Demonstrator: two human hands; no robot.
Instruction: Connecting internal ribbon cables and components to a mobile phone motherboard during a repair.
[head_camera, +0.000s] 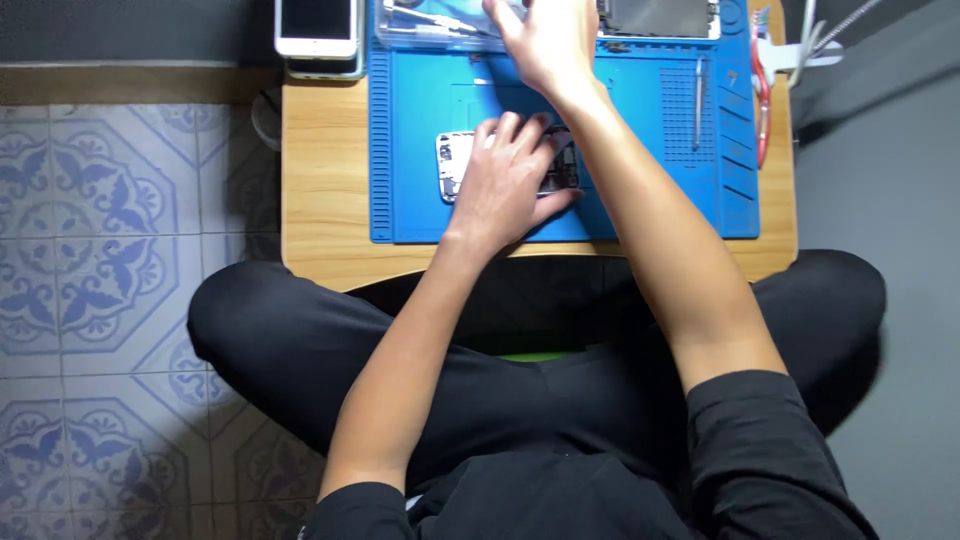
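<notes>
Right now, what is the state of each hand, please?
Left hand: fingers spread flat, pressing on the opened phone on the blue mat.
Right hand: reaching toward the clear case; grip cannot be told.

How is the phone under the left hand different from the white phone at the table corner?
The opened phone lies on the blue mat with its inner parts exposed, and the left hand covers it. The white phone is closed, screen up, untouched, off the mat. Both lie flat on the wooden table.
</notes>
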